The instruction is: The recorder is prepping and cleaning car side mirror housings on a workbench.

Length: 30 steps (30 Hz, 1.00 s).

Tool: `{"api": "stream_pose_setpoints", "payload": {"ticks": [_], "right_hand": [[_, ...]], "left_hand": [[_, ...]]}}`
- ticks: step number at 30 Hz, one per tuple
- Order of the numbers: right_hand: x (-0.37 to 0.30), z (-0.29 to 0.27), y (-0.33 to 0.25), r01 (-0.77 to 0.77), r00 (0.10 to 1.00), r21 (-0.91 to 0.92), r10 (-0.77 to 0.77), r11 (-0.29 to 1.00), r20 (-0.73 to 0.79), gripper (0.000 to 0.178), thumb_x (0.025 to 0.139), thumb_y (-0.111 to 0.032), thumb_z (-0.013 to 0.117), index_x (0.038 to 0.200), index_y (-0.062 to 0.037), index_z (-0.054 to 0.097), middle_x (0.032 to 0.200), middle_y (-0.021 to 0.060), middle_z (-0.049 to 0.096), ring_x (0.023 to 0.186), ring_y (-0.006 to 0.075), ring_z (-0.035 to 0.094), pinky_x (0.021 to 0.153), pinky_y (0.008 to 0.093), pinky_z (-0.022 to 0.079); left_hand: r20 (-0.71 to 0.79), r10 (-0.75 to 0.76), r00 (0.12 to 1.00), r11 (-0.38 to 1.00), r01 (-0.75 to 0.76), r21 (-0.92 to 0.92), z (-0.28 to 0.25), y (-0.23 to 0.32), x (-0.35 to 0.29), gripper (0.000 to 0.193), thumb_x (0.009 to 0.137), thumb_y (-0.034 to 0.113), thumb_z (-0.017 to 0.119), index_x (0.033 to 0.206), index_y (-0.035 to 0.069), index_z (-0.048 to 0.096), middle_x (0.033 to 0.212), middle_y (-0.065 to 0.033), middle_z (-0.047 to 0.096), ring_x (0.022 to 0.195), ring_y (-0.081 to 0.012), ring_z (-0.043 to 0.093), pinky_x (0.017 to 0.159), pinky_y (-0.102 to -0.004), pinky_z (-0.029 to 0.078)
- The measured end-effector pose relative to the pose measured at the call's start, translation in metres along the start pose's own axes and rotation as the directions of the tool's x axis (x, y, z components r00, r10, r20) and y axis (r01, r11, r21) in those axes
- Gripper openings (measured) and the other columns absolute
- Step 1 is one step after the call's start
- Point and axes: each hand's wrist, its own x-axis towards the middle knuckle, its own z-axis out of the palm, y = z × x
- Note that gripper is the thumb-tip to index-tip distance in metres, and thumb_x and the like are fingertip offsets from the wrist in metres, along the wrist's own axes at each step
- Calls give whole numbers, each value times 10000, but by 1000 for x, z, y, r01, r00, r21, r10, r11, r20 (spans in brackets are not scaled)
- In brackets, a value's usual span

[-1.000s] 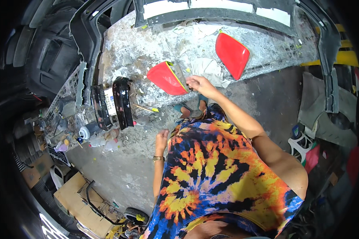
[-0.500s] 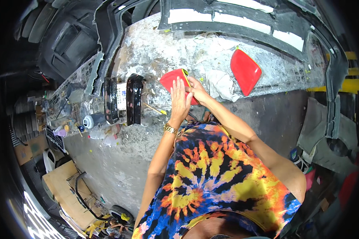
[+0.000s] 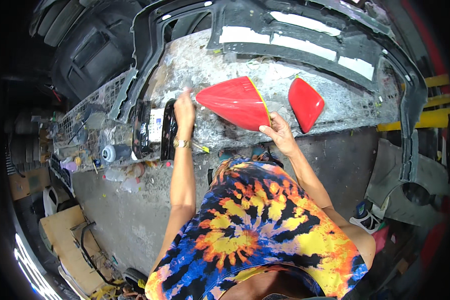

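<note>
the right hand (image 3: 279, 134) has its fingers closed on a glossy red, pointed shell (image 3: 235, 102), pinching the near corner beside the yellow-trimmed edge, probably so most of the shiny face is left untouched. the shell looks lifted over the pale, paint-spattered bench (image 3: 185, 59), its tip toward the left hand (image 3: 185, 114); those fingers are blurred, and i can't tell whether they grip anything. another red shell (image 3: 306, 105) lies off to the right, maybe spaced so nothing rubs it. i count two red shells and two glossy black curved strips (image 3: 169, 134).
</note>
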Motion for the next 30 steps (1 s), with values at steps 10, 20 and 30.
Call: {"api": "stream_pose_setpoints", "payload": {"ticks": [10, 20, 30], "right_hand": [[-6, -5, -15, 210, 967, -513, -253, 832, -14, 244, 857, -6, 619, 1094, -43, 574, 1004, 96, 631, 937, 224, 588, 855, 320, 446], [-19, -2, -17, 262, 958, -569, -283, 779, 54, 267, 822, 6, 637, 1082, -30, 586, 988, 100, 627, 956, 270, 565, 868, 358, 430], [-22, -6, -25, 126, 989, -260, -140, 957, -36, 229, 868, 28, 593, 1088, -35, 576, 979, 9, 595, 922, 84, 531, 850, 259, 419]], "left_hand": [[51, 736, 675, 662, -733, 155, 22, 76, -72, 550, 928, 254, 470, 1402, -3, 366, 1465, -184, 348, 1397, -330, 252, 1149, -464, 136], [-15, 776, 631, 631, -775, 48, 27, 48, -52, 523, 952, 390, 414, 1261, -15, 534, 1290, -204, 543, 1243, -336, 479, 1066, -428, 320], [162, 211, 964, 480, 42, -876, 4, 30, -48, 553, 999, 402, 402, 1289, -65, 468, 1197, -174, 595, 1116, -222, 559, 1025, -327, 353]]}}
